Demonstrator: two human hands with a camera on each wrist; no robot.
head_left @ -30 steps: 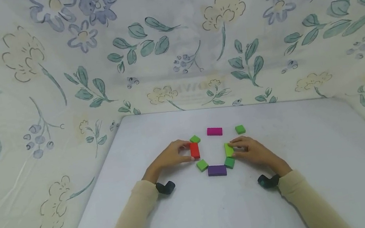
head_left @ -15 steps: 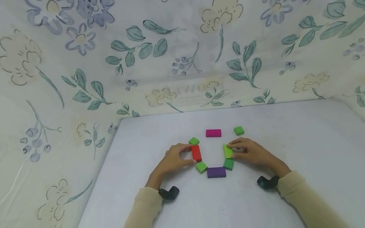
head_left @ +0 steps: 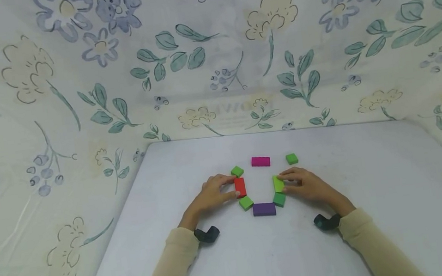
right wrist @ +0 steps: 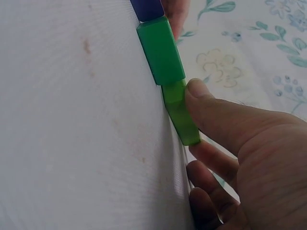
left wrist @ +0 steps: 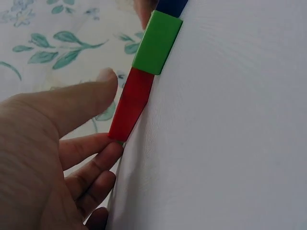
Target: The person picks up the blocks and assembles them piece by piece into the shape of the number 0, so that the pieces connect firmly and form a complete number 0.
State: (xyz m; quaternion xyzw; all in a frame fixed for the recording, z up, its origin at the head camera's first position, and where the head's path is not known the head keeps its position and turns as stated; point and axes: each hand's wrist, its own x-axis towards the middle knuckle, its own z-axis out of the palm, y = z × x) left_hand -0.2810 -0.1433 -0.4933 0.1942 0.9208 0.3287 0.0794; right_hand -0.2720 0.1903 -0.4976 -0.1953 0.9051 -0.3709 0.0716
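In the head view, my left hand holds a red block by its two ends, index finger at the far end and thumb by the near one. The left wrist view shows the red block's near end meeting a green block. Opposite, my right hand pinches a yellow-green block lengthwise between thumb and index finger. A darker green block adjoins its near end. Between the two near green blocks lies a purple block. Another small green block sits at the red block's far end.
Farther back on the white table, a magenta block lies apart, with a small green block to its right. Flower-patterned cloth rises behind the table. Each wrist wears a dark device.
My left hand has slid the red block toward me, closing the gap to the near-left green block. My right hand keeps its hold with little movement.
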